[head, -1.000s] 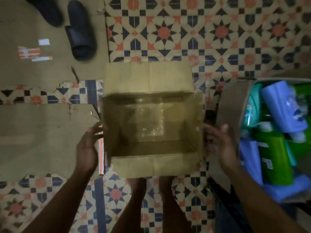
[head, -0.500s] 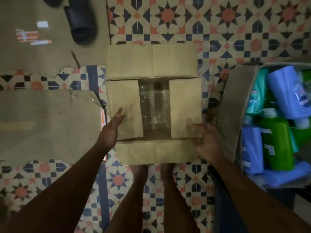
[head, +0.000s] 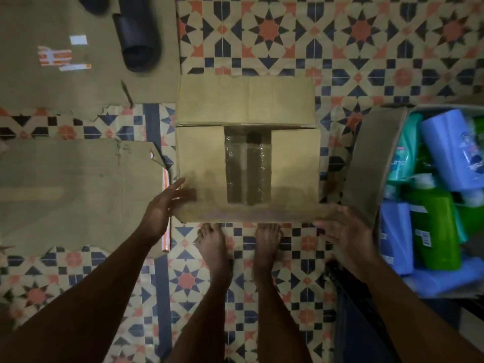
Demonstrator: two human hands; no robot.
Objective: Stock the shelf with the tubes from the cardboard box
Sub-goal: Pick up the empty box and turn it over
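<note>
A cardboard box (head: 204,158) stands on the patterned floor in front of my bare feet. Its two side flaps lie folded inward, and between them the taped bottom shows with nothing in it. The far flap lies open away from me. My left hand (head: 162,205) touches the near left corner of the box with straight fingers. My right hand (head: 343,229) rests with spread fingers at the near right corner, on the near flap. No tubes and no shelf are in view.
A second cardboard box (head: 372,163) at the right holds blue, green and teal bottles (head: 440,231). Flattened cardboard sheets (head: 73,189) lie on the floor at the left. Dark slippers (head: 138,40) sit at the top left.
The box's two side flaps went from open to folded inward. My hands slid from the flaps down to the near corners. The view moved closer over the box.
</note>
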